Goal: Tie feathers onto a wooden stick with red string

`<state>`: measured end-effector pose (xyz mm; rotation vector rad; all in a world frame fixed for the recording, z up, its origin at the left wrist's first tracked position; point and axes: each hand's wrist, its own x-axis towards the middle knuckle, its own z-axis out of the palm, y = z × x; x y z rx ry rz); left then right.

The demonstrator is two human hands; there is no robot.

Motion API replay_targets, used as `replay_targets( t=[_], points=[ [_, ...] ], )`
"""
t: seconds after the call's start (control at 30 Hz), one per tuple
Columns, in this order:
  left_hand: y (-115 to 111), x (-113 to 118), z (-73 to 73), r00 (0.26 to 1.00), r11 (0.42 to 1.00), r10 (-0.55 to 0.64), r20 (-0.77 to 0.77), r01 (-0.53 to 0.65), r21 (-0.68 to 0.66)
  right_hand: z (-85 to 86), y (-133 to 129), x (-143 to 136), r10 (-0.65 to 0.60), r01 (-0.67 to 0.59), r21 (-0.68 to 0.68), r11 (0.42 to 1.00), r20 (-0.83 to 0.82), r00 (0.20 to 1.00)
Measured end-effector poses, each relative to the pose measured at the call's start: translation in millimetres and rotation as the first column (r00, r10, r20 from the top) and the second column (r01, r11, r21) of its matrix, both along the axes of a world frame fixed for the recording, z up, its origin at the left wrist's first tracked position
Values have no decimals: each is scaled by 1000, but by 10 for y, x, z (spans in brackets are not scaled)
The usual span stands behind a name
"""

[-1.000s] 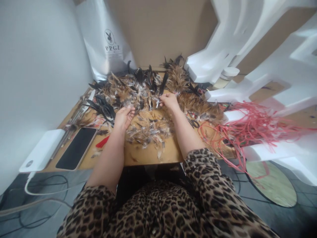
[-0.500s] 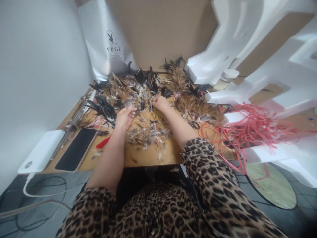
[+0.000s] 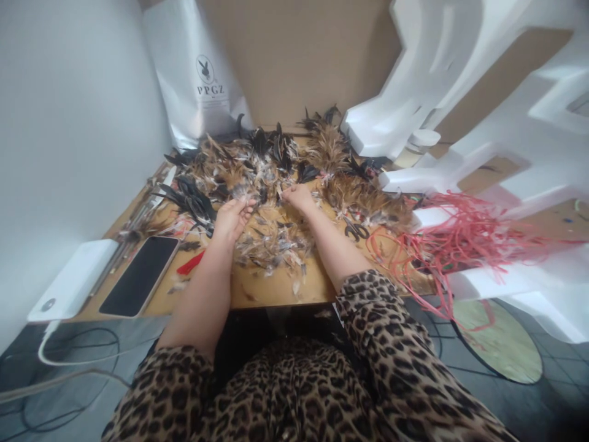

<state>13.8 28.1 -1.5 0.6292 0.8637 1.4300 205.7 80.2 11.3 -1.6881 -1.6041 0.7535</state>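
Observation:
Brown, white and black feathers are heaped across the back of the wooden table. My left hand is pinched at the heap's front edge, fingers curled on a pale feather. To its right, my right hand is closed at the fingertips near small light feathers; what it holds is too small to name. The hands are apart. Loose short feathers are scattered in front of them.
A phone and a white power bank lie at the left. Scissors rest on the right, beside tangled red ribbons and white foam pieces. A silver bag stands behind.
My right hand has shifted slightly left and down, nearer my left hand. My left hand stays nearly in place. The view has moved slightly.

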Motion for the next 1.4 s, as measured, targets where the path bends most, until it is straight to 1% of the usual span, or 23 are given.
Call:
replay_targets(
  t=[0.07,0.1,0.17,0.2,0.23,0.3,0.33,0.37,0.43,0.57,0.63,0.8,0.97,1.17,1.27,1.4],
  points=[
    [1,1,-2,1000,1000,1,0,-1,0,-14,-1,-11,-4,4,0,1000,-26,1000],
    [1,0,-3,1000,1000,4,1,-4,1,-8,-1,-27,-5,5,6,1000,-65,998],
    [3,-3,-7,1000,1000,5,4,-5,1,31,-14,-76,5,-6,-2,1000,-231,973],
    [3,-4,-9,1000,1000,-2,3,2,-3,60,-34,-108,16,-24,-18,1000,-348,937],
    [1,-3,-10,1000,1000,-11,-1,11,-10,89,-64,-143,29,-50,-32,998,-470,882],
    [-7,5,-11,999,999,-37,-16,36,-36,135,-151,-221,51,-102,-38,994,-663,747],
    [-13,12,-9,998,998,-52,-23,51,-48,145,-203,-263,63,-123,-31,992,-720,691],
    [-20,21,-7,997,996,-68,-27,67,-56,143,-255,-305,72,-128,-17,992,-755,652],
    [-37,41,3,995,994,-97,-29,95,-58,110,-349,-386,79,-109,15,994,-781,619],
    [-73,84,33,990,989,-138,-39,135,-65,12,-459,-507,79,-31,77,997,-770,633],
    [-88,102,49,986,985,-160,-51,156,-75,-11,-485,-539,79,-19,88,996,-760,645],
    [-98,125,58,983,982,-176,-58,172,-72,-19,-523,-558,95,-32,101,994,-713,695],
    [-90,130,35,980,983,-179,-83,175,-49,-93,-494,-534,141,-25,186,982,-642,753],
    [-110,146,51,973,987,-158,-166,153,-42,-174,-446,-506,204,-56,259,964,-592,780],
    [-119,146,66,970,989,-147,-195,142,-43,-153,-454,-492,193,-71,215,974,-626,756],
    [-125,146,75,967,990,-142,-210,138,-34,-100,-478,-478,124,-107,70,992,-725,677]
  ],
)
